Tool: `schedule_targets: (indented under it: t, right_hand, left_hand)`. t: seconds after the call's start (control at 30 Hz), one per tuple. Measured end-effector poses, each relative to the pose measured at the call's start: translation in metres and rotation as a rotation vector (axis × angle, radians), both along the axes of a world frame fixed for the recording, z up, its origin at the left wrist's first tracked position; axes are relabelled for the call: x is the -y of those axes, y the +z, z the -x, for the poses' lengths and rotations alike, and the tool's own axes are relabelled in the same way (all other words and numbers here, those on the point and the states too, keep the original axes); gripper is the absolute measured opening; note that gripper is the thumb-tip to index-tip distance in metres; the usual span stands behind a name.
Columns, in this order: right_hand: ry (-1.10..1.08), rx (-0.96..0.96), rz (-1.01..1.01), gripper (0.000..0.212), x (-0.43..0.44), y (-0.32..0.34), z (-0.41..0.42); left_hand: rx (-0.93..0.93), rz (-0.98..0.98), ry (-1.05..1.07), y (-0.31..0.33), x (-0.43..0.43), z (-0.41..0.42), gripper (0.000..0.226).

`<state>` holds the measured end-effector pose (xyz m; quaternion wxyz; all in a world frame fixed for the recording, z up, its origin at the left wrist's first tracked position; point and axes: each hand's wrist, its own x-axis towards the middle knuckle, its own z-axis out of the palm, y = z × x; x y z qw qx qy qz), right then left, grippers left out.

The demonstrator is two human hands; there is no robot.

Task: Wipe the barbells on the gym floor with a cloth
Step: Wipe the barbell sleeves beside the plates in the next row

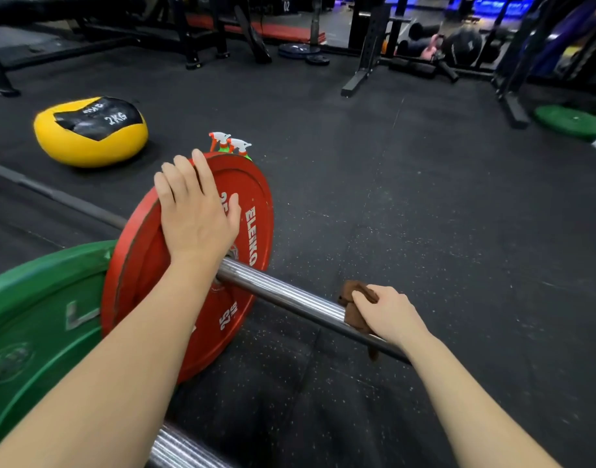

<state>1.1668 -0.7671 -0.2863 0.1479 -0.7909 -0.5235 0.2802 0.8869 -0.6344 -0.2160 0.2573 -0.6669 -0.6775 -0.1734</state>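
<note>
Slippage is the likeliest trouble. The right hand [389, 314] has its grip curled round a bunched brown cloth [352, 317] and presses it onto the chrome sleeve [283, 292] close to the sleeve's free end, so a stroke carried outward could run the cloth off the end and drop it on the floor [424, 197]. A hard sideways push might also set the barbell [70, 201] rolling on its plates. The left hand [195, 214] looks placed to guard against that: its grip is open, fingers straight and flat on the upper rim of the red plate [229, 319], holding nothing. A loose tail of cloth hangs under the sleeve and could bunch there. The sleeve lies directly under the right grip, touching the cloth, and its bare length runs from that grip inward to the red plate. The green plate [36, 315] lies beyond the left grip.
</note>
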Motion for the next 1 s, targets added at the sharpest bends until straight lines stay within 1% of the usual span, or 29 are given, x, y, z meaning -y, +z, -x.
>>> schedule_targets:
  t: [0.1, 0.2, 0.33, 0.47, 0.53, 0.6, 0.63, 0.67, 0.7, 0.73, 0.77, 0.8, 0.83, 0.87, 0.9, 0.93, 0.97, 1.0]
  right_hand:
    - [-0.034, 0.03, -0.016, 0.034, 0.004, -0.001, 0.004]
    - [-0.084, 0.119, -0.07, 0.03, 0.024, 0.0, -0.003]
    - [-0.205, 0.202, -0.116, 0.028, 0.051, -0.002, -0.017]
    - [-0.218, 0.378, -0.089, 0.032, 0.053, 0.003, -0.016]
    - [-0.198, 0.407, -0.166, 0.032, 0.049, 0.01, -0.001]
    - [-0.163, 0.351, -0.273, 0.031, 0.039, 0.018, 0.02]
    - [-0.144, 0.303, -0.326, 0.031, 0.032, 0.021, 0.031]
    - [-0.133, 0.213, -0.39, 0.031, 0.025, 0.027, 0.045]
    - [-0.141, 0.066, -0.461, 0.033, 0.017, 0.031, 0.058]
    - [-0.168, -0.125, -0.515, 0.036, 0.009, 0.037, 0.072]
    - [-0.208, -0.326, -0.523, 0.04, 0.0, 0.04, 0.086]
    - [-0.254, -0.524, -0.481, 0.045, -0.008, 0.043, 0.099]
    - [-0.288, -0.711, -0.398, 0.051, -0.017, 0.042, 0.111]
    - [-0.297, -0.88, -0.306, 0.057, -0.026, 0.039, 0.122]
    - [-0.282, -1.018, -0.232, 0.063, -0.033, 0.036, 0.13]
    - [-0.257, -1.13, -0.187, 0.071, -0.04, 0.031, 0.136]
    - [-0.221, -1.222, -0.151, 0.078, -0.044, 0.027, 0.138]
    - [-0.16, -1.278, -0.11, 0.08, -0.046, 0.024, 0.137]
  left_hand:
    - [0.007, 0.006, -0.009, 0.0, 0.001, 0.001, 0.077]
    - [0.014, 0.01, -0.016, 0.001, 0.003, 0.001, 0.075]
    - [0.034, -0.022, -0.059, -0.001, 0.007, 0.001, 0.072]
    - [0.052, -0.037, -0.121, -0.008, 0.018, 0.0, 0.071]
    - [0.071, -0.007, -0.2, -0.021, 0.026, -0.003, 0.071]
    - [0.093, 0.077, -0.302, -0.04, 0.035, -0.006, 0.069]
    - [0.119, 0.138, -0.341, -0.051, 0.04, -0.006, 0.067]
    - [0.161, 0.216, -0.373, -0.06, 0.046, -0.006, 0.065]
    - [0.233, 0.304, -0.412, -0.068, 0.051, -0.005, 0.064]
    - [0.335, 0.389, -0.469, -0.072, 0.057, -0.005, 0.066]
    - [0.457, 0.471, -0.531, -0.078, 0.06, -0.005, 0.067]
    - [0.614, 0.565, -0.594, -0.076, 0.065, -0.007, 0.065]
    - [0.807, 0.68, -0.63, -0.077, 0.069, -0.01, 0.061]
    - [1.001, 0.766, -0.636, -0.076, 0.072, -0.014, 0.057]
    - [1.174, 0.809, -0.595, -0.076, 0.075, -0.016, 0.057]
    - [1.306, 0.818, -0.528, -0.074, 0.077, -0.017, 0.06]
    - [1.426, 0.809, -0.487, -0.072, 0.077, -0.016, 0.068]
    - [1.522, 0.817, -0.462, -0.071, 0.078, -0.013, 0.079]
